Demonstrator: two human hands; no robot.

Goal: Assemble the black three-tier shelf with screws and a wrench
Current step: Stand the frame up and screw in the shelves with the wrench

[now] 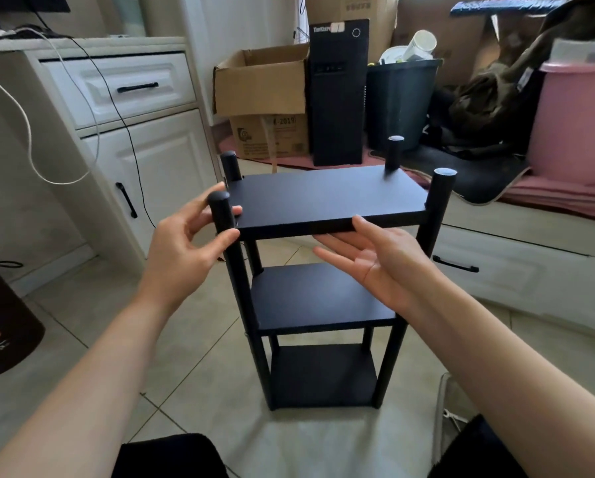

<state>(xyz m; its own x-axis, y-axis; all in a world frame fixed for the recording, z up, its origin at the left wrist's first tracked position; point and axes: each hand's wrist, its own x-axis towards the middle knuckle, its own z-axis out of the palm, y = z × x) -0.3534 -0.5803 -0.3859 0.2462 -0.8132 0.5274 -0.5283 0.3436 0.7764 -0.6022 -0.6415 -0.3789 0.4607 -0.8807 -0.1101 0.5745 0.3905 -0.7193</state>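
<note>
The black three-tier shelf [327, 194] stands upright on the tiled floor in front of me, its boards joined by round black posts. My left hand [185, 243] curls around the near left post [225, 222] just below its top, thumb in front and fingers behind. My right hand [375, 260] is held palm up with straight fingers; its fingertips lie under the front edge of the top board, the thumb against that edge. No screws or wrench are visible.
A white cabinet [144, 132] with black handles stands to the left, and a white drawer unit [516, 257] to the right. Behind the shelf are cardboard boxes [261, 84], a black computer tower [337, 94], a dark bin [399, 98] and a pink tub [575, 122]. A clear plastic bag [451, 415] lies at lower right.
</note>
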